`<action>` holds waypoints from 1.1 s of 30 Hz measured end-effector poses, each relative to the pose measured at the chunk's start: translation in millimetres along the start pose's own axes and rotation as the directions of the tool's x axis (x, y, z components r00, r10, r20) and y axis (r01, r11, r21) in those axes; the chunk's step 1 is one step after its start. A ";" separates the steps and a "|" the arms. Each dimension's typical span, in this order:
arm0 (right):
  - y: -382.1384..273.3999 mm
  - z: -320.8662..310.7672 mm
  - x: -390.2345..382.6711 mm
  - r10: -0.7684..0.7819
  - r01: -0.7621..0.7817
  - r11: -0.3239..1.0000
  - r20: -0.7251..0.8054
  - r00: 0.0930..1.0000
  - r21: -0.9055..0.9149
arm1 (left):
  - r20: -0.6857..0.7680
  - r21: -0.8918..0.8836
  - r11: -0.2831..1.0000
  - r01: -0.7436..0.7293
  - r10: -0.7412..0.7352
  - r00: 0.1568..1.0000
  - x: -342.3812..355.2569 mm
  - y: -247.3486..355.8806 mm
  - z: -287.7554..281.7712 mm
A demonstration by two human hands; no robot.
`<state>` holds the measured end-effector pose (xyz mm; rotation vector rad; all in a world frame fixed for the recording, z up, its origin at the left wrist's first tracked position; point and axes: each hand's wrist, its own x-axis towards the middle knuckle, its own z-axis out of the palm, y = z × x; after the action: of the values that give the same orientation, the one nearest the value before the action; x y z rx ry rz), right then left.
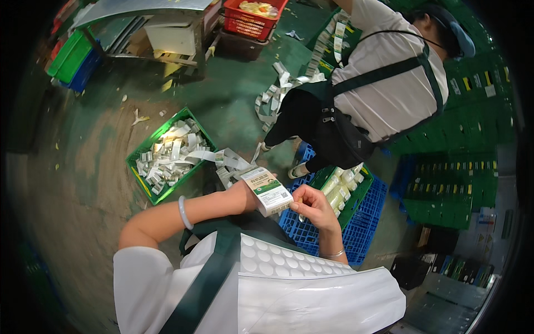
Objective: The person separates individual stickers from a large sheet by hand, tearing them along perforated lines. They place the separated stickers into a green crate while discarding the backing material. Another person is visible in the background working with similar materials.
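Label strip [267, 191], white-and-green, is sitting at centre; left hand [240, 197], partly hidden, is apparently grasping it. Right hand [315, 207]: fingers are pinching its four-o'clock corner. Green crate [147, 187] is standing at ten o'clock.

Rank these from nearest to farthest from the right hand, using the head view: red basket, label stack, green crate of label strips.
From the right hand:
1. Label stack: just to its left, at the fingertips.
2. Green crate of label strips: farther left, on the floor.
3. Red basket: farthest, near the top of the view, left of the hand.
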<state>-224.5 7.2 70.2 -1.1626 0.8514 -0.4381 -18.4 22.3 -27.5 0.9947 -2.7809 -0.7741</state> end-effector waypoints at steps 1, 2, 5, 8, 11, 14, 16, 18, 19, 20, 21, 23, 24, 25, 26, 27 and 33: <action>-0.8 -3.1 0.8 -0.002 0.003 0.999 0.010 1.000 -0.050 | -0.131 -0.349 0.935 -0.068 0.023 0.991 -11.7 5.5 -16.7; -2.4 -5.4 0.5 -0.003 0.005 0.995 0.015 1.000 -0.101 | -0.255 -0.644 0.746 -0.171 0.001 0.967 -21.4 9.7 -30.1; -0.4 -1.5 7.5 -0.085 0.095 0.889 0.042 0.996 -0.448 | -0.186 -0.968 -0.124 -0.220 -0.242 0.952 -30.6 22.4 -39.8; -5.2 7.8 16.2 -0.259 0.153 0.830 -0.129 0.957 -0.536 | -0.192 -0.950 -0.106 -0.294 -0.546 0.816 -28.5 29.7 -42.2; -18.9 21.2 25.9 -0.377 0.248 0.890 -0.312 0.872 -0.381 | -0.267 -0.964 0.178 -0.199 -0.605 0.750 -28.5 26.6 -29.8; -38.2 46.5 37.3 -0.506 0.289 0.737 -0.214 0.836 -0.611 | -0.299 -0.933 0.347 -0.098 -0.592 0.748 -32.7 34.4 -36.1; -35.0 55.5 44.9 -0.551 0.286 0.646 -0.173 0.817 -0.708 | -0.116 -0.958 0.282 0.058 -0.562 0.819 -39.6 37.7 -42.7; -28.1 59.1 47.4 -0.637 0.239 0.497 -0.164 0.753 -0.834 | -0.287 -0.952 0.254 -0.171 -0.541 0.790 -37.9 40.1 -35.4; -29.0 60.9 45.4 -0.644 0.189 0.470 -0.189 0.741 -0.862 | -0.295 -0.952 0.236 -0.194 -0.549 0.782 -39.4 40.4 -33.7; -30.5 61.4 43.5 -0.652 0.137 0.443 -0.213 0.728 -0.886 | -0.304 -0.952 0.217 -0.218 -0.556 0.773 -41.3 40.6 -33.7; -32.3 57.6 44.2 -0.610 0.113 0.486 -0.244 0.754 -0.867 | -0.268 -0.951 0.283 -0.127 -0.544 0.795 -44.6 40.2 -35.5; -20.4 41.1 37.7 -0.331 0.171 0.793 -0.179 0.927 -0.584 | -0.183 -0.913 0.406 0.048 -0.511 0.840 -51.0 41.0 -46.2; -3.6 31.7 35.1 -0.257 0.220 0.914 -0.068 0.964 -0.341 | -0.261 -0.841 0.539 0.042 -0.474 0.841 -51.1 41.4 -50.0; -2.3 35.6 29.0 -0.253 0.225 0.920 -0.049 0.966 -0.321 | -0.333 -0.751 0.658 0.046 -0.439 0.834 -53.1 42.1 -52.2; -0.6 31.7 24.5 -0.213 0.190 0.839 0.013 0.977 -0.510 | -0.399 -0.645 0.763 0.052 -0.394 0.828 -54.7 41.5 -53.1; 1.7 31.6 23.7 -0.188 0.161 0.781 0.018 0.982 -0.603 | -0.504 -0.529 0.848 -0.031 -0.285 0.815 -54.0 33.8 -44.2; -8.0 40.0 39.3 -0.323 0.261 0.902 -0.133 0.937 -0.344 | -0.243 -0.898 0.430 -0.093 -0.309 0.919 -56.0 26.5 -18.7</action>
<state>-168.1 1.6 69.4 -1.5833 0.9369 -0.6834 15.0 66.1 6.5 0.9068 -1.5066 -1.6257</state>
